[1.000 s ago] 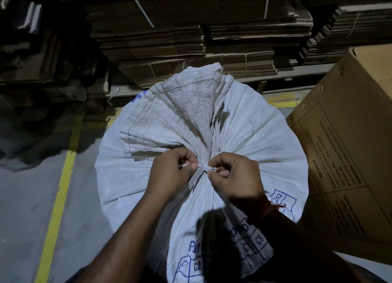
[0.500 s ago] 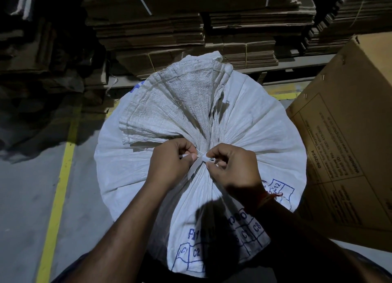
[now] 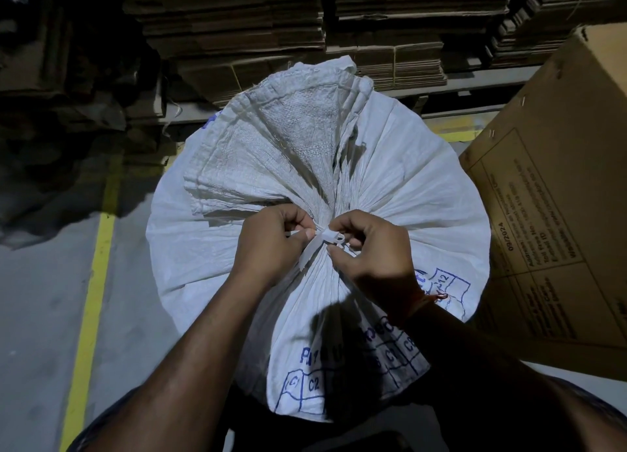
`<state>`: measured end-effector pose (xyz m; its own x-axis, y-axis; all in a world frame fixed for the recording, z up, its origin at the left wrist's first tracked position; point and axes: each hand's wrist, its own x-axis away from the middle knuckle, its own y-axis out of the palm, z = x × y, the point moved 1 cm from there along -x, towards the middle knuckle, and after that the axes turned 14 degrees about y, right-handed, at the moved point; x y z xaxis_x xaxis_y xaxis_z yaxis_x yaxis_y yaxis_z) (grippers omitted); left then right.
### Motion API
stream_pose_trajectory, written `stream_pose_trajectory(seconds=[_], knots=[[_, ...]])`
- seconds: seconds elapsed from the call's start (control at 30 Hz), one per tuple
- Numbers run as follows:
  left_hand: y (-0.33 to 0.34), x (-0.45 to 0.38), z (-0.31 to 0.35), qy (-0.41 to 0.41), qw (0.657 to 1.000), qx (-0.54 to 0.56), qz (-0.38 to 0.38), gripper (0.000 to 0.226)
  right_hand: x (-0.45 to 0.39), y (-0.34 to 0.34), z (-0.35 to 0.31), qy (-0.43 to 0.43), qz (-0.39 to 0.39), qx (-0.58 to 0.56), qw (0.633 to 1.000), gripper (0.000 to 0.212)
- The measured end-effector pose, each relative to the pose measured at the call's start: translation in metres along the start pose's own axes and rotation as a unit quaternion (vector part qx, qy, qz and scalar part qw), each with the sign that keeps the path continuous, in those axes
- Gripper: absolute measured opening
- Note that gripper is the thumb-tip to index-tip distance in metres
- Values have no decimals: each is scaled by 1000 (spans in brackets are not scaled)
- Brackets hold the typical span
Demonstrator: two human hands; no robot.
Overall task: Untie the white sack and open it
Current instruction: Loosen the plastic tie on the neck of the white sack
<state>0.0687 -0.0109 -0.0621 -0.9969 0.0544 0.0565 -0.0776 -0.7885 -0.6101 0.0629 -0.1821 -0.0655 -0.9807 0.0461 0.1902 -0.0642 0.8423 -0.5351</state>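
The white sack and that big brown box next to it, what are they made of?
White sack: probably woven plastic, matte; a criss-cross weave shows on its folded top. Brown box: looks like cardboard, dull brown, with printed text and staples.

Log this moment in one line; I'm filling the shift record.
step: untying | left hand: pinching tie strip | right hand: pinching tie strip | white sack: neck still gathered, closed

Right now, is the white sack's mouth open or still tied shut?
Still tied shut: white sack gathers into pleats at the tie, which both hands pinch.
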Motion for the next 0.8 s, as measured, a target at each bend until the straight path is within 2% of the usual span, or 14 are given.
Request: stream_pose_trajectory(seconds=[0.3,0.8], knots=[[0,0,-3,4,1000,16,2,8,-4,2,4,46,-17,-55,997,19],[-7,3,-4,-10,1000,22,-7,8,-1,2,2,15,1,-15,1000,17]])
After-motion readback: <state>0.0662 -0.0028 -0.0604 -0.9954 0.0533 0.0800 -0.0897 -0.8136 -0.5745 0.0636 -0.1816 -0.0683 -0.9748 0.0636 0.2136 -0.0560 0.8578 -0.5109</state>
